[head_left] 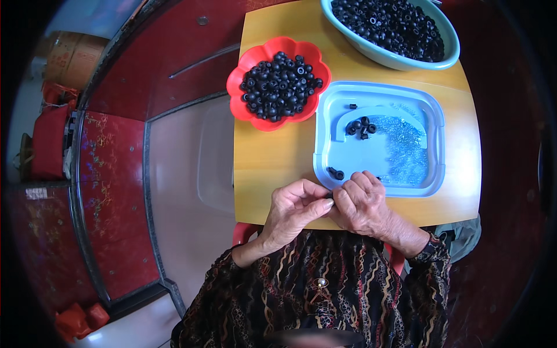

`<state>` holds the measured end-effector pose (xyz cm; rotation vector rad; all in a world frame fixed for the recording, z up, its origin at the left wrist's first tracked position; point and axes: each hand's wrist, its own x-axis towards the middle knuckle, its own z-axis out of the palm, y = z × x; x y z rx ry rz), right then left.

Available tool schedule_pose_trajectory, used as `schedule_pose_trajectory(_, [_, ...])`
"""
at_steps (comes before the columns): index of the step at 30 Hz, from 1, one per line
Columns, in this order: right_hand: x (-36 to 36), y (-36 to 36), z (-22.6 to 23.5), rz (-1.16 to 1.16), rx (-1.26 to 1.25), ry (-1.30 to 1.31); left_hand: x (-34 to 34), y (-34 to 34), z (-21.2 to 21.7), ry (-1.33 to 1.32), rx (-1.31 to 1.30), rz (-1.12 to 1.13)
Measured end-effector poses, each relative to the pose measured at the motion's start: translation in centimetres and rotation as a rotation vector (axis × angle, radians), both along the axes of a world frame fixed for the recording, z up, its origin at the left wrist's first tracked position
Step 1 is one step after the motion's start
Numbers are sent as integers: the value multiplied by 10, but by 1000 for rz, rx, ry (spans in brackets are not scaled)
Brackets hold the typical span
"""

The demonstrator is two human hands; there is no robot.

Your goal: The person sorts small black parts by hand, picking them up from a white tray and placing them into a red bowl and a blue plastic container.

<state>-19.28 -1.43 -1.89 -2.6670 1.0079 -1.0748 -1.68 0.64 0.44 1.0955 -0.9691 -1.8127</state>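
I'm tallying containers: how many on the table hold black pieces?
3: the red bowl at left; the blue tray, nearer and to its right; the teal basin, beyond the tray. None seems hidden.

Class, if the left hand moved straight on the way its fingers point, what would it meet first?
The left hand would probably meet the right hand, just beyond the small black piece at the left fingertips, though whether the hands touch is unclear.

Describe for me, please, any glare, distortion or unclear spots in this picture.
Head view: blackened corners, and the right edge of the table bowing outward, likely from the fisheye; head view: bright glints on the bluish specks in the blue tray; head view: the black piece between the hands mostly covered, too dark for detail.
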Motion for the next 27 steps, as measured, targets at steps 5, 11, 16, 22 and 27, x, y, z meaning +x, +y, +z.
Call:
schedule_pose_trajectory(5, [0, 3, 12, 3, 96, -35, 9, 4, -5, -7, 58, -30])
schedule_pose_trajectory(11, [-30, -17, -1, -343, 121, -50, 31, -49, 3, -320, -309, 311])
schedule_pose_trajectory(16, [-23, -51, 2, -345, 23, 97, 50, -117, 6, -413, -391, 447])
schedule_pose_trajectory(22, [-18, -76, -15, -354, 8, 331, 42, -116, 3, -361, -451, 498])
schedule_pose_trajectory(27, [-18, -75, -16, -337, -13, 239, 30, -68, -11, -180, -234, 242])
